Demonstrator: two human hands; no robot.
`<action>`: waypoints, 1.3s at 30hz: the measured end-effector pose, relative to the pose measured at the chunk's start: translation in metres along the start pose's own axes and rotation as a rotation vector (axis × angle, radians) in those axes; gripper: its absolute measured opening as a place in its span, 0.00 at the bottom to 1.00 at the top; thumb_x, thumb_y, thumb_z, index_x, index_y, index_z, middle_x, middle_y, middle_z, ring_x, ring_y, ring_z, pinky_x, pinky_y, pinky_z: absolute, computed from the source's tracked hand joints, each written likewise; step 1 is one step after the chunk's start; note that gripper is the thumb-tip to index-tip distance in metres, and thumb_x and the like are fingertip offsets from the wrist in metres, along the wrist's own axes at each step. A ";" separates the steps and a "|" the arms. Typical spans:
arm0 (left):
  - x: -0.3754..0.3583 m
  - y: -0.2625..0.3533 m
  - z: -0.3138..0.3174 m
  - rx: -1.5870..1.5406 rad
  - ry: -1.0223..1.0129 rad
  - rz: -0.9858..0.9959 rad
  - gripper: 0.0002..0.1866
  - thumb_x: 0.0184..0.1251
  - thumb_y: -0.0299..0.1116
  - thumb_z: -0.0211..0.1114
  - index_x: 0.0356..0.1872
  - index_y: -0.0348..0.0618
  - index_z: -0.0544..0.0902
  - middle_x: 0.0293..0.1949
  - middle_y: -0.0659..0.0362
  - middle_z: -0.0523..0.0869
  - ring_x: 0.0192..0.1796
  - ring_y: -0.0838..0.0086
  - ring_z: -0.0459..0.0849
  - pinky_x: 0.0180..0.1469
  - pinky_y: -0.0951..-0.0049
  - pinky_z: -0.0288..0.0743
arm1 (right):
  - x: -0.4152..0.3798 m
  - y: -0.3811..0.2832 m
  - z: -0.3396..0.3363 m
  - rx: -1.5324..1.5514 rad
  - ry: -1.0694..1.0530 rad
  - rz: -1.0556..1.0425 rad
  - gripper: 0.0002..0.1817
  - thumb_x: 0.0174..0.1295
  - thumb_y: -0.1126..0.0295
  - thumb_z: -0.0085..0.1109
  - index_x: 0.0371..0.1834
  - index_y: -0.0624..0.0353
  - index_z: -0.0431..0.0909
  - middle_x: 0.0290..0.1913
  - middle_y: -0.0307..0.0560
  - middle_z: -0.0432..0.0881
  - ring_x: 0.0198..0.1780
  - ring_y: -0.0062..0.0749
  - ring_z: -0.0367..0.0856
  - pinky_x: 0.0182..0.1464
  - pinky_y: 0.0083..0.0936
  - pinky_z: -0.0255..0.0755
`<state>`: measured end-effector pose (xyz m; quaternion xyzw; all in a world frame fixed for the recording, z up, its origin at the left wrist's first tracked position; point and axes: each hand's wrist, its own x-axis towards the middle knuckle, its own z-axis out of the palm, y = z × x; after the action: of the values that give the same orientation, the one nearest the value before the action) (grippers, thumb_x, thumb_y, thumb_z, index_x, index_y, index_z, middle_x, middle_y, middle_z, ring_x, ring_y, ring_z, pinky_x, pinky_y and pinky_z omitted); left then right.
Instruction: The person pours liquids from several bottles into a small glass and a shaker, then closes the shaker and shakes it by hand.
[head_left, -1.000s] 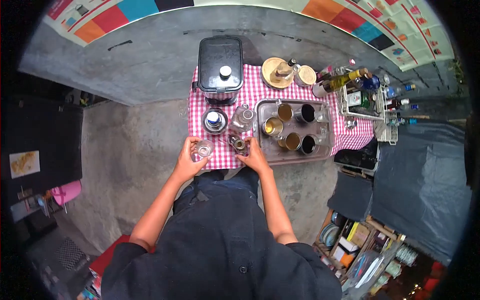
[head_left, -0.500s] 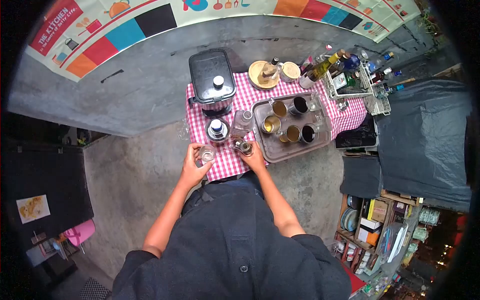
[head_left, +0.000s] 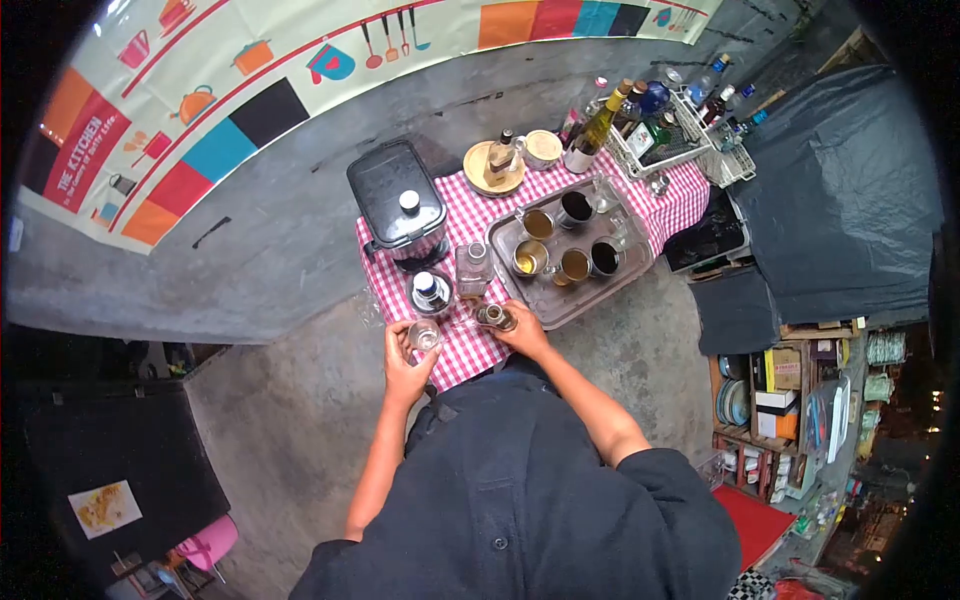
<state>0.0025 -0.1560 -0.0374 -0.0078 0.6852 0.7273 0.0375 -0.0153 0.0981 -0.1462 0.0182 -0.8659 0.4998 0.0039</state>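
Note:
My left hand (head_left: 405, 362) grips a small clear glass (head_left: 425, 336) over the near left corner of the checked cloth. In my right hand (head_left: 524, 330) is a small dark bottle (head_left: 495, 317), its open mouth facing up toward me. Just beyond the two hands stand a bottle with a white cap (head_left: 428, 290) and a square clear glass bottle (head_left: 473, 268). To the right, a brown tray (head_left: 560, 311) carries several glass mugs, some with brown liquid and some with very dark liquid, such as the dark mug (head_left: 605, 257).
A black lidded container (head_left: 395, 190) stands at the back left of the red checked cloth (head_left: 460, 372). Behind the tray are a wooden plate (head_left: 480, 177), a round lidded tub (head_left: 543, 148) and a tall wine bottle (head_left: 592, 135). A white basket (head_left: 640, 168) holds bottles at the far right.
The view has turned and shifted, so the table appears tilted and further left. My hands still hold the glass and the small bottle, close to the same places on the cloth.

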 end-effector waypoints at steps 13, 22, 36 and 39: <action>0.008 0.024 0.037 -0.009 0.039 0.024 0.30 0.53 0.15 0.68 0.57 0.39 0.66 0.51 0.53 0.77 0.56 0.70 0.78 0.61 0.70 0.72 | -0.002 -0.084 -0.130 -0.056 0.108 -0.229 0.17 0.40 0.70 0.74 0.35 0.62 0.81 0.32 0.48 0.77 0.37 0.43 0.77 0.42 0.35 0.72; 0.022 0.068 0.103 0.009 0.028 0.126 0.29 0.54 0.18 0.69 0.57 0.40 0.66 0.52 0.53 0.79 0.56 0.69 0.79 0.61 0.68 0.73 | 0.046 -0.132 -0.224 0.131 0.084 -0.456 0.20 0.42 0.68 0.76 0.40 0.63 0.81 0.34 0.48 0.78 0.34 0.40 0.78 0.40 0.32 0.73; 0.038 0.108 0.210 0.071 -0.062 0.141 0.30 0.53 0.22 0.73 0.56 0.39 0.68 0.52 0.57 0.77 0.58 0.73 0.77 0.63 0.70 0.70 | 0.098 -0.116 -0.310 -0.036 -0.177 -0.737 0.31 0.41 0.71 0.76 0.54 0.64 0.79 0.52 0.56 0.83 0.55 0.49 0.83 0.58 0.38 0.77; 0.042 0.110 0.228 0.097 -0.073 0.167 0.32 0.51 0.23 0.74 0.58 0.39 0.69 0.52 0.57 0.77 0.59 0.73 0.77 0.64 0.69 0.69 | 0.110 -0.110 -0.328 -0.165 -0.213 -0.794 0.33 0.38 0.73 0.75 0.54 0.64 0.78 0.53 0.55 0.83 0.56 0.51 0.81 0.59 0.40 0.76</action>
<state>-0.0371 0.0663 0.0839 0.0774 0.7160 0.6938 0.0020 -0.1247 0.3241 0.1160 0.4020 -0.8243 0.3838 0.1082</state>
